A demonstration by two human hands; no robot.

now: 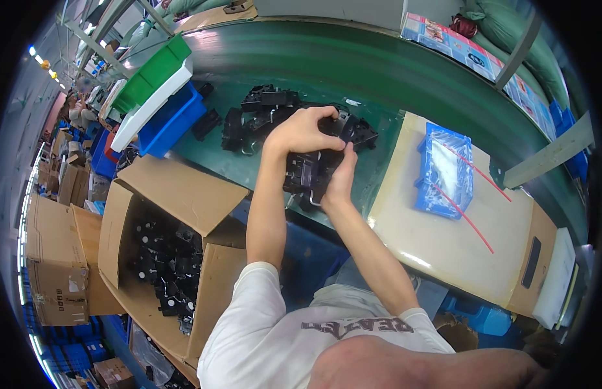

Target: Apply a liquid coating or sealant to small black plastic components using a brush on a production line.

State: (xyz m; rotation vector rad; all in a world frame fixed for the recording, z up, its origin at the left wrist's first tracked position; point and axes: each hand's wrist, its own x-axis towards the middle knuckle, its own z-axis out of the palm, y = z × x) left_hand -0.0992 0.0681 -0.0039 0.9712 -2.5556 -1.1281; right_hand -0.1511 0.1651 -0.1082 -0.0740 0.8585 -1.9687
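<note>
A black plastic part (pixel 303 170) with a bent metal wire at its lower end is between my two hands, over the green worktable. My left hand (pixel 302 132) reaches across its top, with thumb and forefinger curled round the black plastic. From the right side, my right hand (pixel 340 178) grips the same part, its thumb close to the left thumb. Several similar black parts (pixel 270 98) lie heaped just beyond my hands. The fingers partly hide the held part, and I cannot make out its exact kind.
An open cardboard box (pixel 213 301) of black parts stands at lower left. Green (pixel 152 76) and blue (pixel 174 123) bins are stacked at the left. On the right, a pale board (pixel 395 217) bears a blue tray (pixel 430 194) with red sticks. A metal post (pixel 550 152) rises behind.
</note>
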